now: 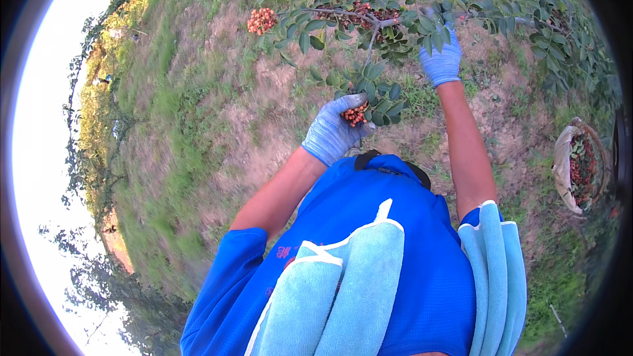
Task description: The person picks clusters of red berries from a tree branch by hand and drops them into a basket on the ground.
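My left hand (332, 126), in a blue knit glove with a grey fingertip area, holds a cluster of red Sichuan pepper berries (355, 115) between thumb and fingers. Green leaves (383, 94) on the same twig hang just beside it. Higher up, my right hand (441, 57), gloved alike, grips the branch (388, 23); leaves cover most of its fingers. From that branch a thin twig runs down towards my left hand. More dark red berries (363, 12) sit along the branch, and a bright orange-red cluster (262, 21) hangs at its left end.
At the right edge a cloth-lined basket (564, 168) holds picked red berries and leaves. Leafy branches (568, 44) spread at the upper right. Light blue towel cloth (356, 282) drapes over my blue shirt. Patchy grass (183, 123) and bare soil (252, 143) cover the ground.
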